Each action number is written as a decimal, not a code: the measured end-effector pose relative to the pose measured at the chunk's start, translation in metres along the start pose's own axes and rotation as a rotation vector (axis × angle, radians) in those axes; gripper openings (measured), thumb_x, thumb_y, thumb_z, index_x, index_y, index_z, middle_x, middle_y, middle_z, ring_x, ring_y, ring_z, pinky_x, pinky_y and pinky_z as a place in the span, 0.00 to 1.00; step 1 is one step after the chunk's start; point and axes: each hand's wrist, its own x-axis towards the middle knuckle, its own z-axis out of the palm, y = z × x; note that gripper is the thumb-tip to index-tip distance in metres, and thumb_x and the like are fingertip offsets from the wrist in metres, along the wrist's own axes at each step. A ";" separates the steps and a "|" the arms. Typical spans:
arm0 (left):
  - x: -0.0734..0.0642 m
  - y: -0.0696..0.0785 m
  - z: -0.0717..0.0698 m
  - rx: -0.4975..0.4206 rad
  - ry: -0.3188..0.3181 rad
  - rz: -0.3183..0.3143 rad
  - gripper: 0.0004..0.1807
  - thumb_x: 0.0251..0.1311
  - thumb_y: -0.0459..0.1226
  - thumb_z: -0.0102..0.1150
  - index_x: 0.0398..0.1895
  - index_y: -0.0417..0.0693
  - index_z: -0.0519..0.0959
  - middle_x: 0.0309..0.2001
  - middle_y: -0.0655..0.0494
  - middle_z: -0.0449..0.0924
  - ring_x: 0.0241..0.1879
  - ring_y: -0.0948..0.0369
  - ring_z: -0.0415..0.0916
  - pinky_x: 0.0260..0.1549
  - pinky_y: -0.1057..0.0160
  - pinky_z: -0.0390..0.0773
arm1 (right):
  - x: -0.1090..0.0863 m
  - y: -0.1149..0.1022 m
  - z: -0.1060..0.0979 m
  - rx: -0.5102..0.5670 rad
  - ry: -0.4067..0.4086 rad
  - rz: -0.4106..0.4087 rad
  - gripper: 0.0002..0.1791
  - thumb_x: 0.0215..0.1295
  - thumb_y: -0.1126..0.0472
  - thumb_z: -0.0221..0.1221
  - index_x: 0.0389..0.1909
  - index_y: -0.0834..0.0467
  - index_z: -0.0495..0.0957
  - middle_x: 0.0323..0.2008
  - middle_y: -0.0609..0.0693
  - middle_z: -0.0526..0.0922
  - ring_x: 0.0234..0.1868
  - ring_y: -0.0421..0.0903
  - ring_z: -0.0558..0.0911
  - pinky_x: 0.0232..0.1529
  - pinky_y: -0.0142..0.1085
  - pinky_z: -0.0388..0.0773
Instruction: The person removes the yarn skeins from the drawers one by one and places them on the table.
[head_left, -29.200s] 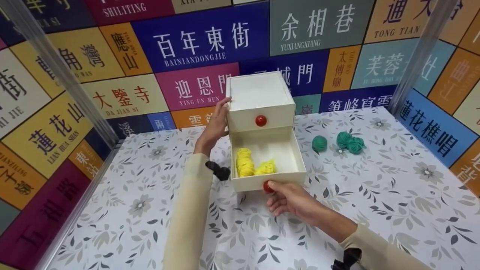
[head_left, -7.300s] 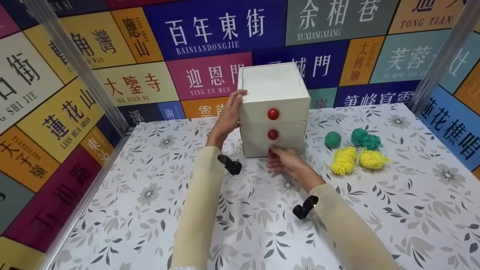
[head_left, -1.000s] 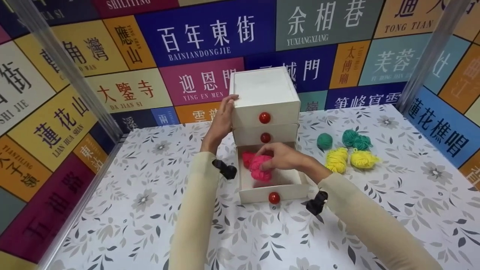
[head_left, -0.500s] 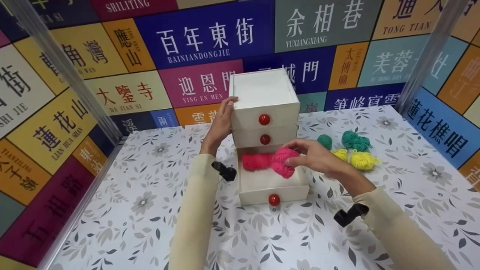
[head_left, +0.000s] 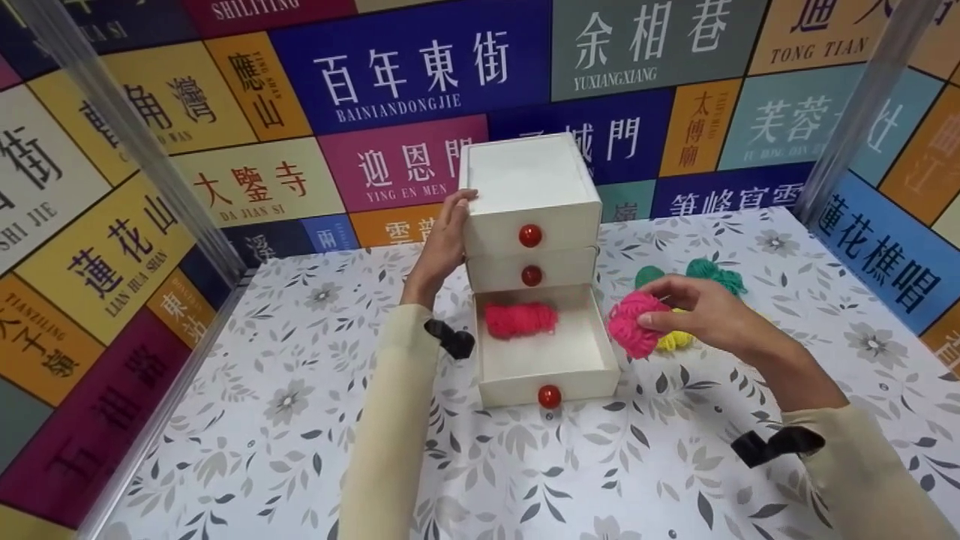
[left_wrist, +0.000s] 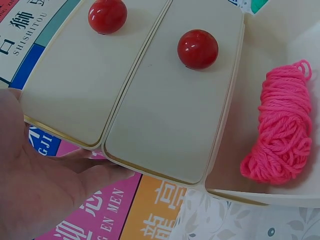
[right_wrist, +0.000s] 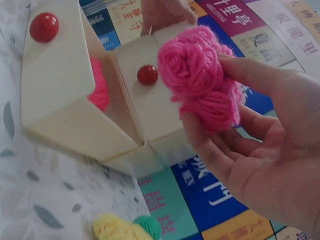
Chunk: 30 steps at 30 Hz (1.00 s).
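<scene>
A white cabinet [head_left: 529,174] of three stacked drawers with red knobs stands on the table. My left hand [head_left: 441,247] rests against its left side, fingertips at the upper edge. The bottom drawer [head_left: 510,392] is pulled out, and a pink yarn skein [head_left: 520,320] lies inside, close up in the left wrist view as the pink skein [left_wrist: 284,125]. To the right of that drawer, my right hand [head_left: 709,319] pinches a second bundle of pink yarn [head_left: 636,325] between thumb and fingers, in the air. The right wrist view shows this pink bundle [right_wrist: 197,70] held at the fingertips.
Behind the right hand lie green yarn balls [head_left: 716,276] and yellow yarn [head_left: 675,340], partly hidden by it. A patterned cloth [head_left: 285,405] covers the table. Walls of coloured Chinese-lettered panels [head_left: 409,75] stand behind and at both sides.
My right hand has lifted one pink yarn bundle out of the bottom drawer and carried it right, past the drawer's side. Earlier, yellow yarn came out and the bottom drawer opened. The left hand stays.
</scene>
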 end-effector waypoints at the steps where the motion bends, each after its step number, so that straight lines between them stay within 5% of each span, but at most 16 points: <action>1: 0.000 0.000 0.000 -0.003 -0.001 0.000 0.23 0.80 0.51 0.29 0.72 0.59 0.61 0.65 0.40 0.67 0.57 0.47 0.75 0.57 0.43 0.79 | -0.002 0.004 -0.002 0.000 -0.001 -0.001 0.26 0.67 0.51 0.65 0.60 0.60 0.75 0.47 0.51 0.82 0.45 0.36 0.81 0.43 0.27 0.81; 7: 0.002 0.002 0.000 -0.022 0.002 0.014 0.23 0.80 0.50 0.29 0.72 0.57 0.61 0.64 0.40 0.67 0.54 0.48 0.75 0.55 0.43 0.80 | -0.013 0.028 -0.014 0.015 -0.025 0.023 0.25 0.67 0.53 0.65 0.59 0.63 0.74 0.42 0.47 0.84 0.41 0.35 0.83 0.43 0.30 0.84; 17: 0.002 -0.001 0.001 -0.004 0.010 -0.011 0.23 0.80 0.50 0.29 0.71 0.59 0.61 0.64 0.39 0.68 0.55 0.47 0.76 0.56 0.43 0.80 | -0.022 0.067 -0.017 -0.042 -0.121 0.150 0.25 0.65 0.53 0.67 0.54 0.66 0.75 0.46 0.55 0.81 0.38 0.37 0.83 0.40 0.31 0.85; 30: 0.002 -0.002 0.001 0.009 0.004 0.009 0.23 0.80 0.50 0.30 0.71 0.59 0.62 0.66 0.41 0.67 0.56 0.47 0.75 0.57 0.44 0.80 | -0.025 0.093 -0.019 -0.123 -0.188 0.224 0.25 0.63 0.49 0.67 0.52 0.63 0.78 0.45 0.52 0.81 0.40 0.41 0.78 0.38 0.32 0.79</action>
